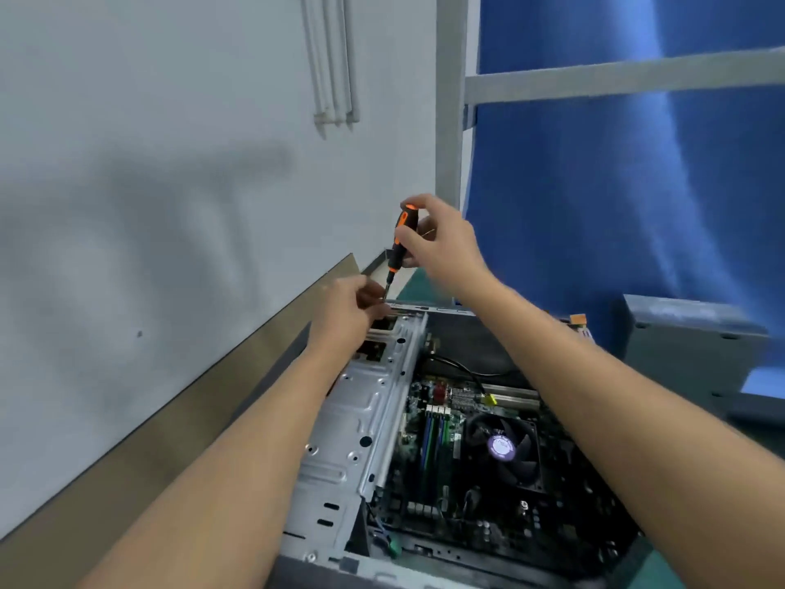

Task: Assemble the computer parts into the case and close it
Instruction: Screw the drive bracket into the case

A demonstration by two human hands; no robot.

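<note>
The right hand (437, 240) is pinching the black-and-orange screwdriver (398, 238) near the top of its handle, thumb and fingertips closed around it, and the tool is standing nearly upright with its tip coming down at the far left corner of the open computer case (475, 337). The left hand (354, 308) is sitting right at that tip, fingers curled together around something small there; whether it is steadying a screw or the shaft itself, I cannot tell, since the fingers are hiding it.

Just beside that hand, the silver drive cage (361, 418) is lying along the left edge of the case, and judging by the aim of the tool, a screw at its far end is being driven. Further in, the motherboard (433, 457) is already sitting on the case floor, with memory sticks (435, 435) seated and the cooler fan (503, 450) mounted over the processor. A black cable with a yellow plug (490, 399) is running along the far edge.

The case is lying on its side, uncovered. A grey panel (688, 346) is standing well apart at the right, possibly the side cover. So fitting appears far along, while closing is not yet begun.
</note>
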